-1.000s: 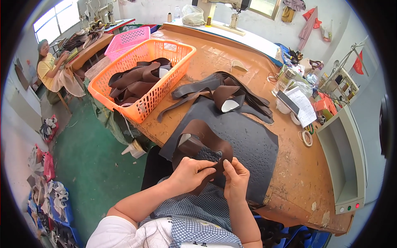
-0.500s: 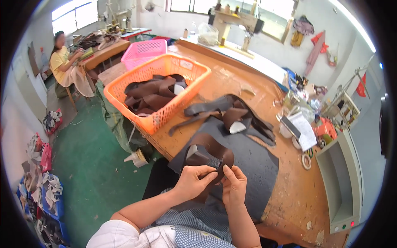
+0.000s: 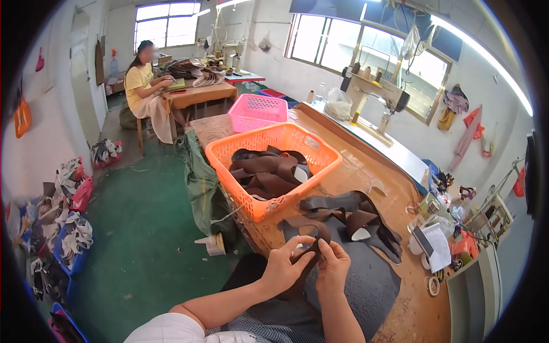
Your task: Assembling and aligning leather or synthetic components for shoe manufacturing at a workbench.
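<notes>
The left hand (image 3: pixel 283 263) and right hand (image 3: pixel 333 266) pinch a brown strip (image 3: pixel 318 230) between their fingers (image 3: pixel 327 250), the orange basket (image 3: pixel 297 195) at eleven o'clock.

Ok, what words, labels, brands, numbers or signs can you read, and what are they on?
I can't read any.
Paper: any writing is too small.
Pale patch on the orange basket: too blurred.
Brown strip in the hands: no words show.
</notes>
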Demonstrator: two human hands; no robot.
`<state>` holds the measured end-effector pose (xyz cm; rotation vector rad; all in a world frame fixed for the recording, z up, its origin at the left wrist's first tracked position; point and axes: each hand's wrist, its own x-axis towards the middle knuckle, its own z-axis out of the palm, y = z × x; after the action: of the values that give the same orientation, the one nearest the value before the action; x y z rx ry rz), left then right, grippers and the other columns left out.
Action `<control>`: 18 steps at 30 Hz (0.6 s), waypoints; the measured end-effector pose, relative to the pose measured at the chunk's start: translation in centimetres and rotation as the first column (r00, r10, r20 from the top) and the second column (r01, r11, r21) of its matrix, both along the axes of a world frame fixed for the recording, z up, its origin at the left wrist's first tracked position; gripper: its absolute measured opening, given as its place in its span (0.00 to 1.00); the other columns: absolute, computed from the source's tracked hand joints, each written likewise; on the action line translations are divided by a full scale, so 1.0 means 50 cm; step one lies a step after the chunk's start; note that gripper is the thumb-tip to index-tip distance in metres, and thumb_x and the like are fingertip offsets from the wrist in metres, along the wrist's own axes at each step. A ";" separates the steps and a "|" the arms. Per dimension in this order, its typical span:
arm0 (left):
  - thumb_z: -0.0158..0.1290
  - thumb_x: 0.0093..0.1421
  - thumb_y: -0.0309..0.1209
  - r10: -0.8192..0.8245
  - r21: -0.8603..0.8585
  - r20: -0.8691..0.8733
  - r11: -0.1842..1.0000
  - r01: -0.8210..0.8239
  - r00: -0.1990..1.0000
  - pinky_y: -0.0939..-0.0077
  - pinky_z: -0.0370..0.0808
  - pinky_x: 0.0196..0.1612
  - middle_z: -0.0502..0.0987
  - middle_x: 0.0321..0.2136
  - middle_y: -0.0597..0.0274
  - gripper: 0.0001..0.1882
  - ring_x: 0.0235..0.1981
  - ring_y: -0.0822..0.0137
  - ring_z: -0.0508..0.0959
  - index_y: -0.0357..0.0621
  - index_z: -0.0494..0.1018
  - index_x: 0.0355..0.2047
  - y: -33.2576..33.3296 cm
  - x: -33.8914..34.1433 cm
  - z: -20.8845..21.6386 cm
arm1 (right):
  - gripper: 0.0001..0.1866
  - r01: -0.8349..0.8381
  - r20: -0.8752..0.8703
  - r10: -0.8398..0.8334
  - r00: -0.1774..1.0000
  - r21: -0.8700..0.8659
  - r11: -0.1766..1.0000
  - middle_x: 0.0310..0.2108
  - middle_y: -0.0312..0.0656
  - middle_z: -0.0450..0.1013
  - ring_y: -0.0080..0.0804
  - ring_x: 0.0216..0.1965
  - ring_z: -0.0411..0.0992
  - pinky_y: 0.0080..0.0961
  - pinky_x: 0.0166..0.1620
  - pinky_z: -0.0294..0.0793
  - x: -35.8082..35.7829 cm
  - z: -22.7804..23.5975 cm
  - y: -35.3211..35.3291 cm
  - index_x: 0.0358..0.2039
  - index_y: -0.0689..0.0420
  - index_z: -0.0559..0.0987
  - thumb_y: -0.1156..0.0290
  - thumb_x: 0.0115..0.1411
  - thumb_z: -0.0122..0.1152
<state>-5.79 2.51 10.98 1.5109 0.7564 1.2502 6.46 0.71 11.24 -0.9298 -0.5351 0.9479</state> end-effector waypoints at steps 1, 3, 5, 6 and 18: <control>0.56 0.62 0.24 0.017 0.003 0.000 1.000 -0.017 1.000 0.86 0.71 0.29 0.81 0.26 0.65 0.16 0.27 0.83 0.76 0.41 0.72 0.50 0.004 -0.007 0.000 | 0.03 -0.002 0.010 0.002 1.000 -0.013 1.000 0.25 0.31 0.76 0.15 0.21 0.68 0.13 0.24 0.65 -0.010 0.005 0.005 0.30 0.58 0.81 0.75 0.57 0.68; 0.56 0.62 0.24 0.046 -0.036 -0.069 0.998 -0.049 0.997 0.86 0.72 0.30 0.82 0.26 0.64 0.15 0.29 0.82 0.77 0.40 0.73 0.50 0.007 -0.028 0.003 | 0.03 -0.024 0.023 0.025 0.999 -0.036 0.999 0.25 0.30 0.76 0.14 0.21 0.68 0.13 0.24 0.64 -0.027 0.013 0.012 0.30 0.58 0.81 0.75 0.57 0.67; 0.56 0.62 0.23 0.095 -0.013 -0.009 0.995 -0.095 0.995 0.84 0.74 0.34 0.82 0.26 0.62 0.15 0.31 0.82 0.78 0.39 0.74 0.50 0.006 -0.030 -0.004 | 0.03 -0.052 0.091 0.059 0.994 -0.076 0.996 0.25 0.30 0.75 0.14 0.23 0.68 0.14 0.24 0.64 -0.033 0.020 0.013 0.30 0.59 0.80 0.75 0.57 0.66; 0.56 0.62 0.23 0.087 -0.013 -0.006 0.996 -0.087 0.996 0.84 0.74 0.34 0.82 0.27 0.62 0.16 0.31 0.82 0.78 0.39 0.74 0.50 0.004 -0.024 -0.006 | 0.02 -0.019 0.111 0.027 0.993 -0.075 0.997 0.25 0.31 0.75 0.15 0.23 0.69 0.14 0.24 0.64 -0.028 0.019 0.010 0.30 0.59 0.80 0.76 0.57 0.66; 0.54 0.63 0.22 -0.142 -0.210 0.143 0.963 0.170 0.980 0.81 0.77 0.36 0.82 0.31 0.55 0.13 0.33 0.72 0.82 0.33 0.71 0.48 0.017 -0.017 -0.022 | 0.07 -0.012 0.174 0.018 0.985 -0.032 0.999 0.29 0.32 0.75 0.16 0.25 0.70 0.14 0.25 0.64 -0.016 0.012 -0.013 0.37 0.60 0.79 0.73 0.59 0.64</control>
<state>-6.66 3.37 9.89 1.2723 0.6565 1.0941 5.65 0.05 11.86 -1.0438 -0.6780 0.8953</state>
